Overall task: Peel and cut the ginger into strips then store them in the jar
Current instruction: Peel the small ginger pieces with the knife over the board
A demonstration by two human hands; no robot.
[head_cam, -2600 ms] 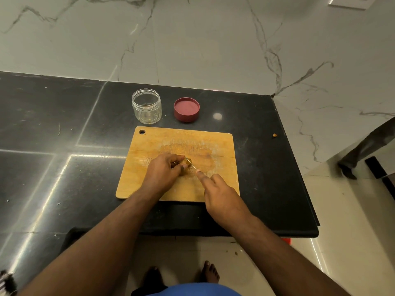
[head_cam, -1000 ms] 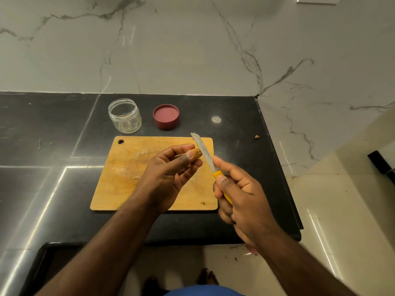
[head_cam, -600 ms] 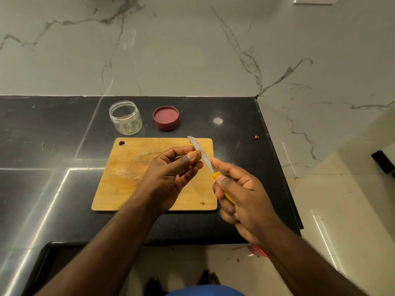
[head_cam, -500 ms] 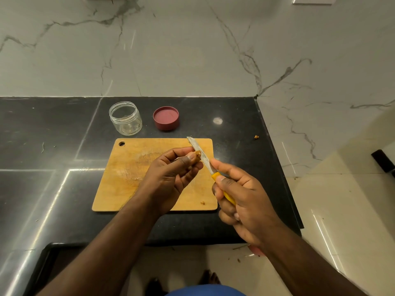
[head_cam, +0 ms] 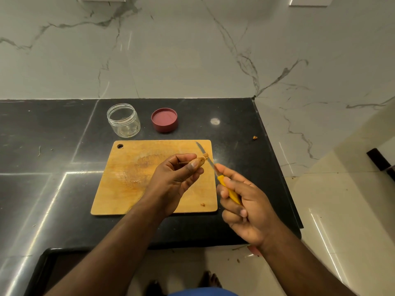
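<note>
A: Where is the ginger [head_cam: 202, 159]?
B: Above the right half of the cutting board [head_cam: 132, 178], lifted off it. The left hand [head_cam: 177, 178] pinches it between thumb and curled fingers, and only its brown tip pokes out past the thumb.

A: And the right hand [head_cam: 243, 204]?
B: It sits just off the board's right edge, fingers wrapped round the yellow handle of the knife [head_cam: 213, 167]. The blade angles up and away over the board's far right corner, and its edge touches the ginger's tip.

A: Where is the jar [head_cam: 124, 120]?
B: It stands upright and open on the black counter [head_cam: 42, 189], just beyond the board's far edge, near the corner with the hanging hole. The red lid [head_cam: 164, 120] lies beside it to the right, also beyond the board, apart from the jar.

A: Anything on the board itself?
B: A small brown scrap [head_cam: 202, 204] near its near right corner. Another scrap [head_cam: 254, 137] lies on the counter, well to the right of the board.
</note>
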